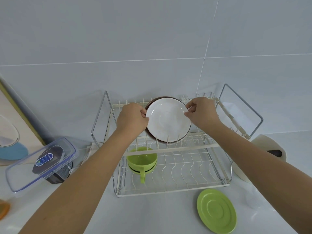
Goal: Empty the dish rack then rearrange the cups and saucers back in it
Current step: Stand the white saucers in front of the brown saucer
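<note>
A two-tier wire dish rack (170,147) stands against the tiled wall. On its upper tier a white saucer (168,119) stands upright between the prongs, with a brown-rimmed one just behind it. My left hand (132,118) pinches the white saucer's left edge and my right hand (201,113) pinches its right edge. On the lower tier at the left a green cup (142,160) sits on a green saucer, handle toward me. Another green saucer (216,211) lies flat on the counter in front of the rack's right corner.
A clear lidded plastic container (42,164) holding a dark object stands left of the rack. A white rounded object (266,154) leans beside the rack's right end. A clear glass item (253,198), hard to make out, is on the counter at the right.
</note>
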